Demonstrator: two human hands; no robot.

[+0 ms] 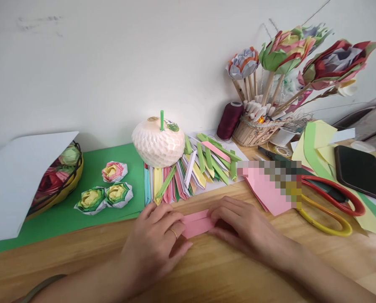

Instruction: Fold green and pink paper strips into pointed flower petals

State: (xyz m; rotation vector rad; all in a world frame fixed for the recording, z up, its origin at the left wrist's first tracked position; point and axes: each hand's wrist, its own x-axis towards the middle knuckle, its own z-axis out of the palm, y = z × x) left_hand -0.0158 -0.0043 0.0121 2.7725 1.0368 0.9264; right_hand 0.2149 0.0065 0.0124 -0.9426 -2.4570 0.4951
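A strip of pink paper [198, 224] with a lengthwise crease lies between my hands, close to the wooden tabletop. My left hand [158, 242], with a ring on one finger, has its curled fingers closed on the strip's left end. At the right end, my right hand [238, 223] grips the paper between bent fingers and thumb. Just beyond lie many folded paper strips [188, 172] in several colours. To the right of my right hand rests a stack of pink paper [265, 191], partly covered by a blurred patch.
Scissors [327, 227] with red and yellow handles lie at right, near a black phone [361, 170]. Three paper flowers [118, 193] sit on green card [91, 158]. Behind stand a white textured ornament [158, 143], a maroon thread spool [230, 120] and a flower basket [254, 130].
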